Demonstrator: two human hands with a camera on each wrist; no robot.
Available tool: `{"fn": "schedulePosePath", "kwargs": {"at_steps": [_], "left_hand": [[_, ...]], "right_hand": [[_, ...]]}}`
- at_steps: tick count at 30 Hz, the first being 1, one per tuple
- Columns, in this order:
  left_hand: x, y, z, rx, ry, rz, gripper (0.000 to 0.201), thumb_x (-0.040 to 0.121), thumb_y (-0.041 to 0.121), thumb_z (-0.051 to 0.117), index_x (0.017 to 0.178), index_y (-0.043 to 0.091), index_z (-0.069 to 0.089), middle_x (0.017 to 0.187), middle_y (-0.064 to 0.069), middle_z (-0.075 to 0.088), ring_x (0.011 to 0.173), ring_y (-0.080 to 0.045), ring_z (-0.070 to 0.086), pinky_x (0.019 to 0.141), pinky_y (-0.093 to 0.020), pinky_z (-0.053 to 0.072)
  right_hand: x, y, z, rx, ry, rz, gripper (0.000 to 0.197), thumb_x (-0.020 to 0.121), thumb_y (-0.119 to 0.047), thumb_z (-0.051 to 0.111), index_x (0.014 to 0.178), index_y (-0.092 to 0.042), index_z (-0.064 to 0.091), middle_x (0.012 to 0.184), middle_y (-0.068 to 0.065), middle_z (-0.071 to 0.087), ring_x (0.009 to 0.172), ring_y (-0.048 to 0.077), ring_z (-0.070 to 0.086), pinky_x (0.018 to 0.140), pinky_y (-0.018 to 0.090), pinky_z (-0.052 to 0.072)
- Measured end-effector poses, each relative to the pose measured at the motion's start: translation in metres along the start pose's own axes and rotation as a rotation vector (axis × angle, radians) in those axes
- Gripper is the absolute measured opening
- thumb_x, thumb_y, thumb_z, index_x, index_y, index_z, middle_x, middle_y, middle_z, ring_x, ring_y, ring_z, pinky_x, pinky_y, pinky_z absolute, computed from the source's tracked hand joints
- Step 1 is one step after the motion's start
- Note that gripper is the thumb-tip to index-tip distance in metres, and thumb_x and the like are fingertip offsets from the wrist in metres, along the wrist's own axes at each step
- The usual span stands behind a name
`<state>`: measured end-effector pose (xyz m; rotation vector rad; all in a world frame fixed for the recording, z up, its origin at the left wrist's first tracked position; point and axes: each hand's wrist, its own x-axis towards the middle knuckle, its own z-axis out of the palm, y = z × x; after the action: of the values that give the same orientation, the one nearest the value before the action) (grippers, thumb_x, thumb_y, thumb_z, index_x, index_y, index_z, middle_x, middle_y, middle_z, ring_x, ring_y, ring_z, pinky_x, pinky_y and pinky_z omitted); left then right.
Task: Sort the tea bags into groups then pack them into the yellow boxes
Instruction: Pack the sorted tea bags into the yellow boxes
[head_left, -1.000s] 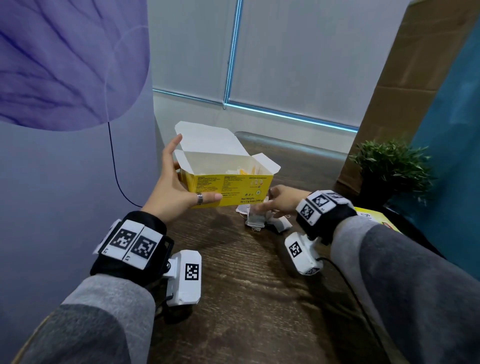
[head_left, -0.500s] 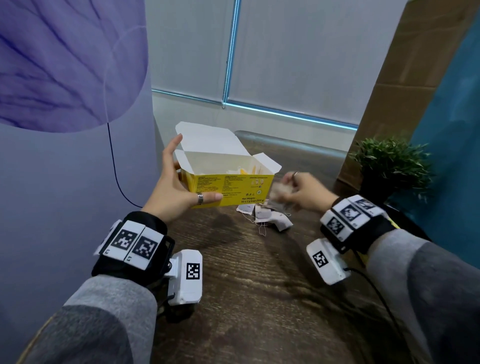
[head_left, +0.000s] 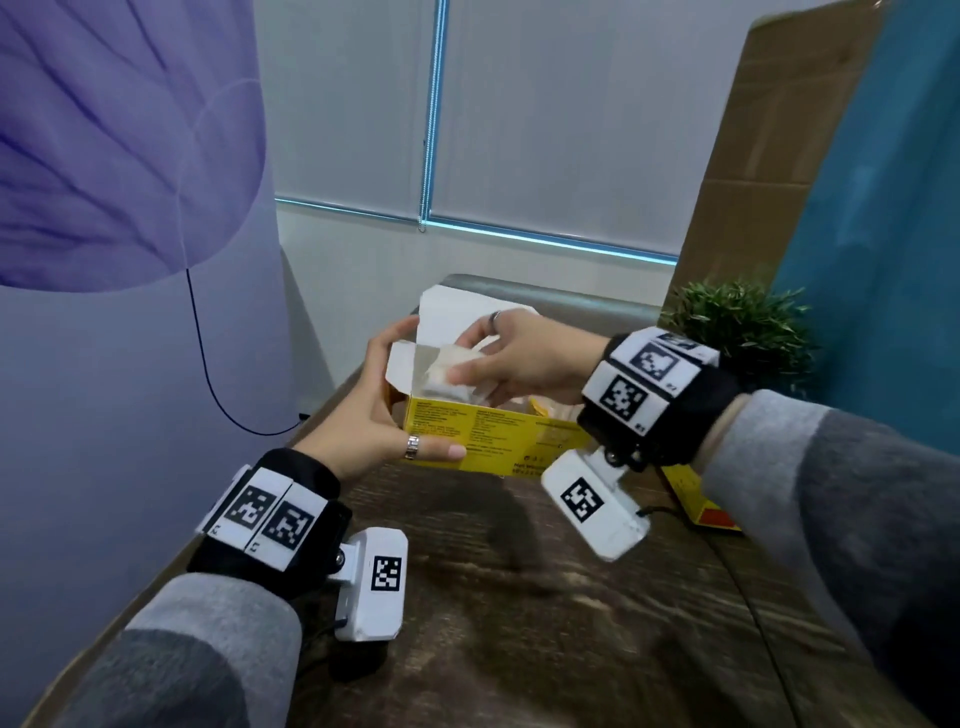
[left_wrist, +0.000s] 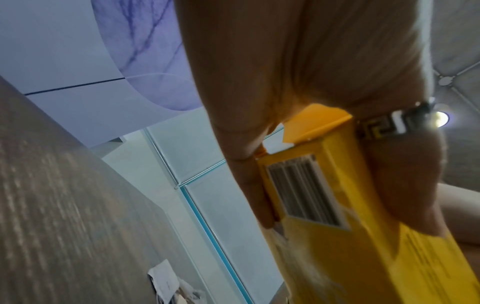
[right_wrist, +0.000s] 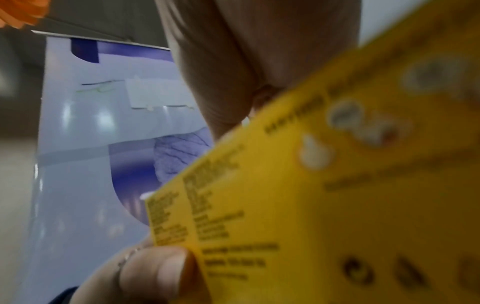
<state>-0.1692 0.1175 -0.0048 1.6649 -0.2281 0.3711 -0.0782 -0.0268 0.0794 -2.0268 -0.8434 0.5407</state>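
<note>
An open yellow box (head_left: 483, 436) with white flaps is lifted above the wooden table (head_left: 519, 597). My left hand (head_left: 384, 405) grips its left end, thumb on the front face; the left wrist view shows the yellow box (left_wrist: 337, 216) with a barcode against my left hand (left_wrist: 285, 102). My right hand (head_left: 498, 358) reaches over the box's open top and pinches a small bunch of white tea bags (head_left: 447, 371) just inside the opening. In the right wrist view the box's printed face (right_wrist: 324, 185) fills the frame and hides my fingertips. Loose tea bags (left_wrist: 168, 286) lie on the table.
A second yellow box (head_left: 696, 499) lies flat on the table at the right, partly behind my right sleeve. A small green plant (head_left: 737, 327) stands at the back right. A purple-white panel (head_left: 130, 260) lines the left side, with cardboard (head_left: 769, 130) behind the plant.
My right hand picked tea bags up from the pile on the table and carried them up and left into the box's open top. My left hand kept hold of the box.
</note>
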Motion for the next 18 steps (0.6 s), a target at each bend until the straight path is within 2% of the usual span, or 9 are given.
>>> {"fn": "schedulePosePath", "kwargs": {"at_steps": [3, 4, 7, 9, 10, 12, 13, 16, 18], "left_hand": [[-0.002, 0.001, -0.003, 0.016, 0.001, -0.021, 0.109, 0.039, 0.022, 0.094, 0.117, 0.062, 0.029, 0.127, 0.010, 0.050, 0.106, -0.008, 0.063, 0.081, -0.025, 0.054], [-0.002, 0.001, -0.005, 0.011, 0.018, -0.032, 0.110, 0.034, 0.030, 0.094, 0.117, 0.062, 0.030, 0.126, 0.011, 0.051, 0.107, -0.008, 0.063, 0.083, -0.026, 0.054], [-0.003, 0.000, -0.016, 0.011, 0.119, -0.024, 0.115, 0.028, 0.035, 0.094, 0.120, 0.057, 0.029, 0.121, 0.009, 0.054, 0.106, -0.009, 0.063, 0.084, -0.027, 0.053], [-0.003, 0.000, -0.025, 0.045, 0.200, 0.006, 0.119, 0.039, 0.021, 0.093, 0.132, 0.046, 0.023, 0.120, 0.010, 0.052, 0.105, -0.007, 0.059, 0.080, -0.022, 0.054], [-0.003, 0.002, -0.028, 0.057, 0.241, 0.018, 0.118, 0.048, 0.011, 0.089, 0.138, 0.039, 0.018, 0.120, 0.011, 0.049, 0.103, -0.004, 0.057, 0.076, -0.016, 0.054], [-0.002, 0.003, -0.034, 0.071, 0.328, 0.039, 0.110, 0.060, -0.004, 0.079, 0.143, 0.029, 0.013, 0.129, 0.006, 0.043, 0.101, -0.001, 0.052, 0.069, -0.007, 0.050], [-0.002, 0.003, -0.036, 0.079, 0.363, 0.047, 0.109, 0.062, -0.006, 0.077, 0.143, 0.027, 0.012, 0.133, 0.003, 0.039, 0.102, -0.001, 0.050, 0.068, -0.004, 0.049], [-0.002, 0.001, -0.037, 0.102, 0.414, 0.037, 0.109, 0.063, -0.006, 0.077, 0.144, 0.028, 0.011, 0.132, 0.000, 0.037, 0.101, -0.003, 0.049, 0.069, -0.002, 0.047], [-0.001, 0.000, -0.035, 0.104, 0.406, 0.038, 0.110, 0.063, -0.007, 0.077, 0.144, 0.027, 0.011, 0.128, 0.002, 0.037, 0.099, -0.003, 0.050, 0.067, -0.003, 0.048]], "right_hand": [[0.008, 0.000, 0.005, -0.293, -0.012, 0.007, 0.029, 0.081, -0.034, 0.070, 0.102, -0.014, 0.064, 0.093, 0.008, 0.068, 0.084, 0.025, 0.067, 0.082, 0.035, 0.057], [0.009, -0.002, 0.003, -0.311, -0.010, -0.017, 0.030, 0.082, -0.036, 0.067, 0.103, -0.014, 0.065, 0.090, 0.005, 0.068, 0.082, 0.023, 0.066, 0.081, 0.034, 0.057], [0.009, -0.005, -0.014, 0.015, 0.052, -0.148, 0.010, 0.091, -0.018, 0.059, 0.097, -0.010, 0.061, 0.080, 0.002, 0.062, 0.066, 0.014, 0.058, 0.061, 0.024, 0.053], [0.012, -0.002, -0.036, 0.253, 0.219, -0.202, 0.002, 0.092, -0.011, 0.057, 0.089, -0.011, 0.057, 0.075, 0.004, 0.060, 0.058, 0.013, 0.056, 0.053, 0.024, 0.045], [0.016, 0.004, -0.047, 0.294, 0.316, -0.184, 0.006, 0.093, -0.011, 0.056, 0.086, -0.013, 0.055, 0.073, 0.004, 0.059, 0.054, 0.012, 0.055, 0.050, 0.023, 0.043], [0.027, 0.026, -0.063, 0.232, 0.440, -0.070, 0.014, 0.095, -0.015, 0.052, 0.081, -0.018, 0.050, 0.072, 0.001, 0.056, 0.047, 0.008, 0.055, 0.043, 0.019, 0.043], [0.033, 0.042, -0.066, 0.174, 0.438, 0.021, 0.016, 0.095, -0.018, 0.052, 0.079, -0.020, 0.050, 0.072, 0.000, 0.053, 0.047, 0.008, 0.053, 0.042, 0.017, 0.042], [0.056, 0.097, -0.061, -0.168, 0.243, 0.283, 0.020, 0.088, -0.030, 0.062, 0.076, -0.020, 0.050, 0.067, 0.003, 0.045, 0.054, 0.017, 0.042, 0.046, 0.023, 0.038], [0.066, 0.124, -0.054, -0.497, 0.119, 0.354, 0.029, 0.083, -0.040, 0.067, 0.086, -0.013, 0.057, 0.072, 0.005, 0.055, 0.064, 0.019, 0.051, 0.056, 0.029, 0.041]]}}
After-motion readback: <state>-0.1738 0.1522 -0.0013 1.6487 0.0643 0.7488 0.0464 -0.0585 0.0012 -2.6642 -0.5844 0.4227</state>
